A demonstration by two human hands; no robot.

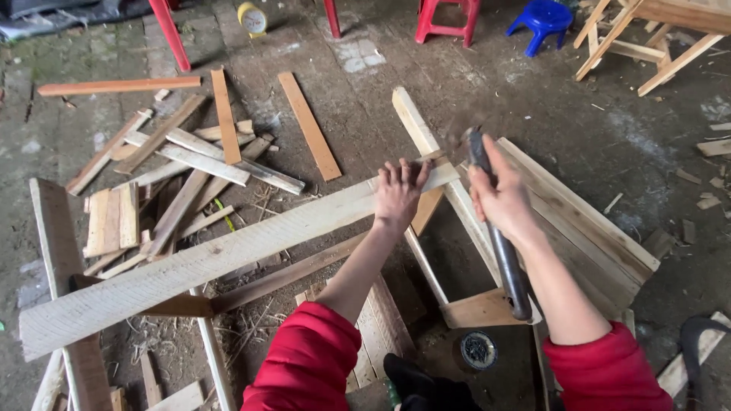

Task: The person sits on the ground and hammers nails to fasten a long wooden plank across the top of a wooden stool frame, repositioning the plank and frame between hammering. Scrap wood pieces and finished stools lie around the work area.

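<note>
Nailing the plank [228, 255] to the frame [457, 198].
Left hand [397, 194] lies flat, fingers spread, pinning it; right hand [499, 198] grips the hammer [506, 262], needing a square strike.

A rough, informal woodworking yard or workshop, seen from above. The floor [365, 68] is bare, dirty concrete and worn paving, strewn with sawdust, splinters and wood chips. Loose planks and offcuts [175, 152] lie heaped in a pile to the left, and a long pale board [228, 255] rests across a half-built wooden frame [579, 228]. An unfinished timber frame [647, 34] stands at the top right. Red [447, 19] and blue plastic stools [542, 19] sit along the far edge, beside a small yellow container [252, 18]. A small round tin of nails [478, 350] sits on the ground.
</note>
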